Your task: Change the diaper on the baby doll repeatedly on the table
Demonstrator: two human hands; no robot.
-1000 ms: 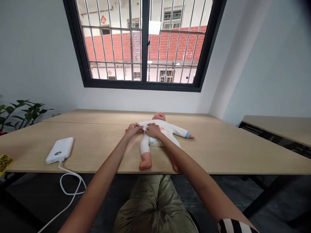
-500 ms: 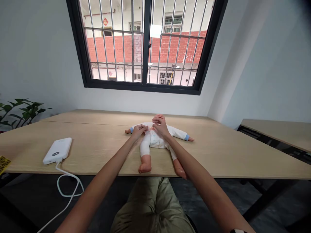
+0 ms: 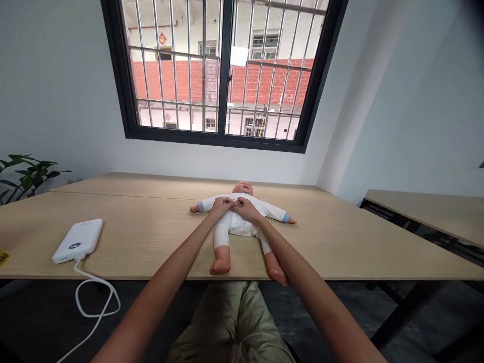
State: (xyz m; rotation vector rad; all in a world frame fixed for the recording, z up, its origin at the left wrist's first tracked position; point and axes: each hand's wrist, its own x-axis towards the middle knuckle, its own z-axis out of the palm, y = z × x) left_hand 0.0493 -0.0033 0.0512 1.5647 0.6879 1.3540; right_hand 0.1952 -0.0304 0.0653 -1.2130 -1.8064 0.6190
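Observation:
A baby doll [image 3: 244,188] lies on its back on the table, arms spread wide and feet toward me. It wears a white romper [image 3: 242,227] with blue cuffs. Over its chest, my left hand [image 3: 222,205] pinches the front of the romper with closed fingers. Right beside it, my right hand [image 3: 246,207] also has its fingers closed on the cloth, fingertips meeting those of the left. The exact bit of cloth between the fingertips is mostly hidden. Both bare legs of the doll show below the romper, near the table's front edge.
On the wooden table [image 3: 151,227], a white power bank [image 3: 78,241] lies at left, its white cable [image 3: 109,297] hanging over the front edge. A leafy plant [image 3: 32,174] stands at far left. Behind are a wall and a barred window [image 3: 223,136]. Another table [image 3: 427,209] is at right.
My right hand has come down from near the doll's head to its chest. My left hand has moved in beside it, and both now pinch the romper. The doll's face is uncovered.

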